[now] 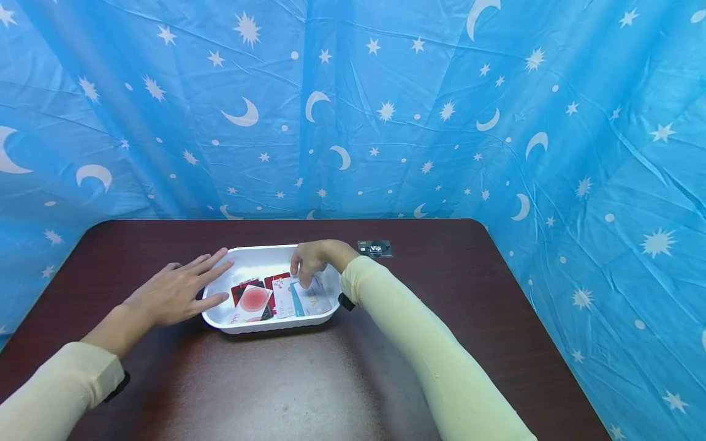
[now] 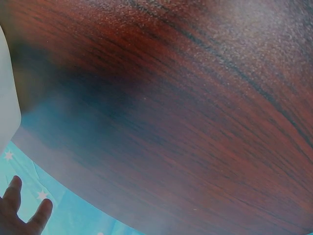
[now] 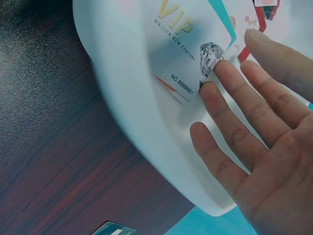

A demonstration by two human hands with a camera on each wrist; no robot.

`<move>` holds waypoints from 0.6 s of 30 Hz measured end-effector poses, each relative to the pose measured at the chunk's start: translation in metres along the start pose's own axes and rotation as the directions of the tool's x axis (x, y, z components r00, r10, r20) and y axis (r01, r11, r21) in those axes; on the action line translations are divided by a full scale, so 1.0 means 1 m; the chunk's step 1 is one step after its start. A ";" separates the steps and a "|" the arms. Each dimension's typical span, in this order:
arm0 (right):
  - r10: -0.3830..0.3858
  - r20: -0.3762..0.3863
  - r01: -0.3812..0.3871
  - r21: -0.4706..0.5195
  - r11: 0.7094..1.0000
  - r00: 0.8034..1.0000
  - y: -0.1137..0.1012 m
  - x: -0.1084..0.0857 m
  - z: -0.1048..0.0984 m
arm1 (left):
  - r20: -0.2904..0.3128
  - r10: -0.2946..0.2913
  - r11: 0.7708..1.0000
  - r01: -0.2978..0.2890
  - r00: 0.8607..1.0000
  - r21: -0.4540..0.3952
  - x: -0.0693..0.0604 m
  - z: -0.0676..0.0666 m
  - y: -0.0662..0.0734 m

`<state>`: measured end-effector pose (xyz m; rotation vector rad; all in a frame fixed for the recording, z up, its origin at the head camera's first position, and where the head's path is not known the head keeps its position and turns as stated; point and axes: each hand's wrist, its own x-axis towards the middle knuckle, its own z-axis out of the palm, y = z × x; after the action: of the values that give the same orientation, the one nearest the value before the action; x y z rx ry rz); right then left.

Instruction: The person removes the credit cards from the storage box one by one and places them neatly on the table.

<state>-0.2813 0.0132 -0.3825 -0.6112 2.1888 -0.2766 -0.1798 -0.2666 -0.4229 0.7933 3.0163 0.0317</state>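
Behind glossy wood-grain table point(image 1: 287, 392), wrinkled blue cloth point(image 1: 353, 122), white moons and stars. On table: smooth white tray point(image 1: 270, 329), rounded corners. Your left hand point(image 1: 176, 294): fingers spread straight by tray's left rim, gripping nothing. Your right hand point(image 1: 314, 257): fingers loosely extended, nothing pinched, right at shiny white VIP card point(image 3: 181, 58) inside tray; blocks far-right corner. Dark VIP card point(image 1: 375, 248) flat outside.

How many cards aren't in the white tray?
1: the dark Vip card, on the table just beyond the right sleeve. The tray or sleeve could hide others.
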 end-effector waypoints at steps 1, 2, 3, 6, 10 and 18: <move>0.003 0.001 -0.003 0.000 1.000 1.000 0.000 0.000 0.000 | -0.005 0.003 1.000 -0.003 1.000 0.000 0.000 0.000 0.000; 0.005 0.003 -0.005 0.002 1.000 1.000 0.000 0.000 0.001 | -0.002 0.002 1.000 -0.002 1.000 0.000 0.000 0.000 0.000; 0.008 0.004 -0.008 0.005 1.000 1.000 0.001 0.000 0.001 | -0.003 0.002 1.000 -0.002 1.000 0.000 0.000 0.000 0.000; 0.013 0.014 -0.013 0.024 1.000 1.000 0.001 0.000 0.003 | -0.003 0.005 1.000 -0.005 1.000 0.001 0.000 0.000 0.000; 0.014 0.022 -0.015 0.042 0.999 1.000 0.002 0.001 0.004 | 0.002 0.000 1.000 0.000 1.000 -0.001 0.000 0.001 0.001; 0.003 0.036 -0.004 0.029 1.000 0.999 0.001 -0.001 0.003 | 0.012 -0.006 1.000 0.006 1.000 -0.011 0.000 0.000 0.001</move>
<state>-0.2789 0.0139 -0.3842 -0.5912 2.1479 -0.2934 -0.1791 -0.2655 -0.4227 0.7803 3.0043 0.0432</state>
